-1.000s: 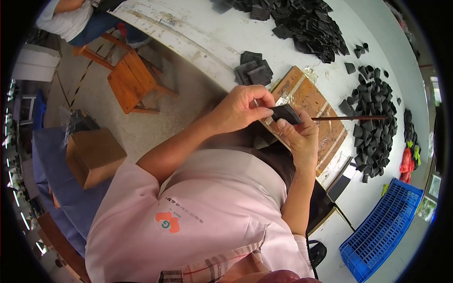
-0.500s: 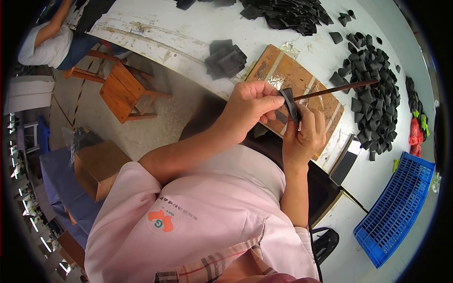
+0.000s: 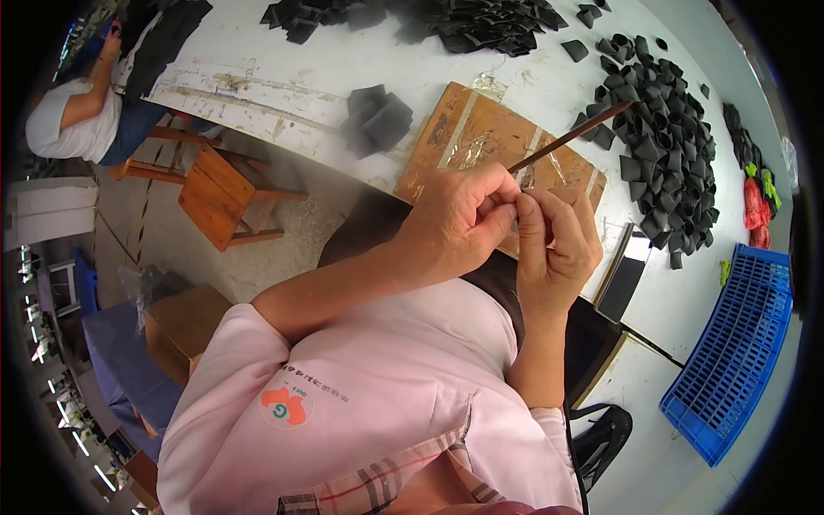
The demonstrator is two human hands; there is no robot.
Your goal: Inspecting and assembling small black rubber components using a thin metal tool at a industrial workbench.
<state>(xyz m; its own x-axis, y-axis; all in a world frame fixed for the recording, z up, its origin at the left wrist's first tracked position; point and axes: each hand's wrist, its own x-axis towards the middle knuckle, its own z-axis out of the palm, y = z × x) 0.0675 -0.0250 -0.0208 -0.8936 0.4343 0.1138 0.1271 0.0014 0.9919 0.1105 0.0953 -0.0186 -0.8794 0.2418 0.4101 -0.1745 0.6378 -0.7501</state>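
Note:
My left hand [image 3: 459, 225] and my right hand [image 3: 556, 240] are pressed together in front of my chest, over the near edge of a brown wooden board [image 3: 468, 137]. A thin brown stick [image 3: 571, 136] slants up and to the right out of the fingers; the right hand's fingers pinch its lower end. The small black piece seen earlier between the hands is now hidden by the fingers. A heap of folded black pieces [image 3: 661, 146] lies to the right of the board, and a small stack of black pieces [image 3: 378, 116] sits to its left.
A white worktable [image 3: 326, 64] carries more black pieces [image 3: 481, 21] at its far side. A blue plastic crate [image 3: 734, 343] and a dark phone [image 3: 622, 279] lie at the right. A wooden stool [image 3: 227, 193] stands on the floor; another person [image 3: 81, 120] sits at far left.
The hands have drawn closer together and toward my body. The black piece, visible between them before, is now covered by the fingers. The stick tilts more steeply upward.

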